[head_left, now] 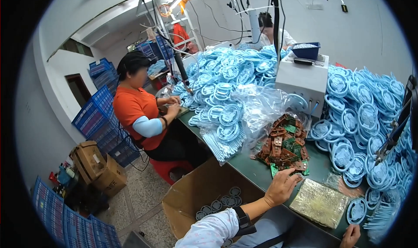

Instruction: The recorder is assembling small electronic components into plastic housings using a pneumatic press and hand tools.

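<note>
My left hand point(282, 188) reaches over the green table to the near edge of a heap of brown and green circuit boards point(285, 145). Its fingers are bent and drawn together; whatever lies at their tips is too small to name. A gold, foil-like rectangular block point(320, 203) lies just right of that hand. My right hand point(351, 236) shows only partly at the bottom right, fingers curled, with their inner side hidden. Beyond it, beside the block, sits a light-blue round plastic part point(357, 211).
Large piles of blue plastic rings point(230, 72) cover the table, with clear plastic bags point(261, 104) alongside. A grey box-shaped machine point(301, 80) carries a blue bin point(305, 50). Below the edge stands an open carton point(187, 200). A co-worker in orange point(137, 108) sits left; another person point(272, 32) works behind.
</note>
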Motion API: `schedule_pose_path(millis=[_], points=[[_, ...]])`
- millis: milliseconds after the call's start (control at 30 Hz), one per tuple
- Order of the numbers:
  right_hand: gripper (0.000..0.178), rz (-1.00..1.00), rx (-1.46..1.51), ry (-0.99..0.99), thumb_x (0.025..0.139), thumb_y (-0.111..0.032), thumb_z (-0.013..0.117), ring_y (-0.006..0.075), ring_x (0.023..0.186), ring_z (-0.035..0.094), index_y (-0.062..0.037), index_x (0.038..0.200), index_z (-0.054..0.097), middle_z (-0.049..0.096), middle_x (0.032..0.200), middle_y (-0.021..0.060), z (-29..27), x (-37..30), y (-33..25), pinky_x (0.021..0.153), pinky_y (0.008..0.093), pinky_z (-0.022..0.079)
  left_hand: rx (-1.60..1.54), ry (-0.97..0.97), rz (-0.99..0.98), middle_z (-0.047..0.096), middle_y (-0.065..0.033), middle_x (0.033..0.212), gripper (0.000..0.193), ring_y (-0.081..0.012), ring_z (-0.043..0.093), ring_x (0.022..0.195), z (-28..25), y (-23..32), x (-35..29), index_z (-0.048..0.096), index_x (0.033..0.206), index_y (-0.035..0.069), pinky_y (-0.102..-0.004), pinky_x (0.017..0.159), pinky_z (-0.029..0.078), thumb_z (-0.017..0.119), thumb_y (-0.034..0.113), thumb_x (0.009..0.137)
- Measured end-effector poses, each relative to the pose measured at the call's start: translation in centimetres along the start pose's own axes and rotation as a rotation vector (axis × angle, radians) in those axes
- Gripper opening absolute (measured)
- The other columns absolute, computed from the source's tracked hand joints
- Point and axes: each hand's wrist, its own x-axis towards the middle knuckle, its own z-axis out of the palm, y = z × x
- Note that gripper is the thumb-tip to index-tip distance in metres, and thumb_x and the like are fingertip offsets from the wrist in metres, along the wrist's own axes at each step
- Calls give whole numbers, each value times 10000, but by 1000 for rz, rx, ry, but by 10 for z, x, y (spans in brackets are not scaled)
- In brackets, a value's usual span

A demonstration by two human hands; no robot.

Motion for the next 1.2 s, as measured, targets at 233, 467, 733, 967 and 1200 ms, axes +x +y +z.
schedule_pose_path(millis=[233,467,733,967,1200], points=[[260,-134,-157,-39,978,-169,573,199,534,451,13,793,583,515,606,110,-37,34,-21,527,354,402,-18,89,-56,531,-165,1229,258,-345,533,1115,22,34,0,606,1132,19,-438,960,429,626,111,891],[272,-154,-246,-24,979,-190,573,223,547,479,22,809,584,538,619,104,-37,39,-18,545,361,419,-5,95,-88,536,-166,1209,253,-344,542,1100,19,35,2,608,1124,18,-433,954,433,633,111,890],[287,-129,-270,-30,978,-218,582,235,556,487,28,829,590,556,629,122,-32,42,-21,556,375,426,-15,121,-112,544,-158,1192,234,-337,543,1088,24,31,-2,619,1097,21,-430,945,433,638,119,885],[292,-104,-297,14,981,-245,599,177,574,501,10,840,603,575,643,78,-41,37,5,564,341,430,-50,78,-124,544,-158,1184,241,-335,541,1096,20,36,-2,617,1103,17,-429,941,434,627,115,884],[301,-125,-250,-3,984,-230,591,188,558,468,13,806,584,547,629,82,-33,43,-10,547,340,420,-39,97,-121,547,-159,1173,231,-340,548,1076,24,33,0,614,1092,13,-431,931,440,635,116,886]])
